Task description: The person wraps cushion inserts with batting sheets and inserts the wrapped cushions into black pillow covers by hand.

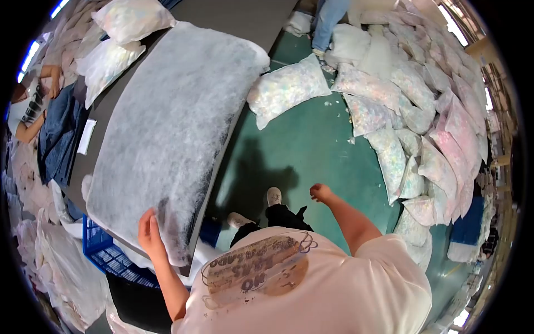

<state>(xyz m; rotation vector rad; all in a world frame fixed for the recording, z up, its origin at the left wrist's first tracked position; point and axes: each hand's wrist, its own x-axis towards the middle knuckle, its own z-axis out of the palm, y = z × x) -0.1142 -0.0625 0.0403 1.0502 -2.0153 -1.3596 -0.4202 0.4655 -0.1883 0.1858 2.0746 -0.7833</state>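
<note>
A large sheet of white fluffy batting (pixel 167 122) lies over the grey table (pixel 239 19). My left hand (pixel 149 231) is raised at the sheet's near end, its fingers extended and holding nothing; whether it touches the batting I cannot tell. Over the green floor, away from the table, hangs my right hand (pixel 320 192) with its fingers curled in. Nothing shows in it, though the inside of the curl is hidden. A filled translucent bag (pixel 289 89) lies beside the table's right edge.
Filled bags (pixel 384 100) are piled along the right. Two more (pixel 133 19) rest at the table's far left. A blue basket (pixel 119 259) stands below the near end. A person (pixel 33 108) is at the left; another person's leg (pixel 328 25) shows at the top.
</note>
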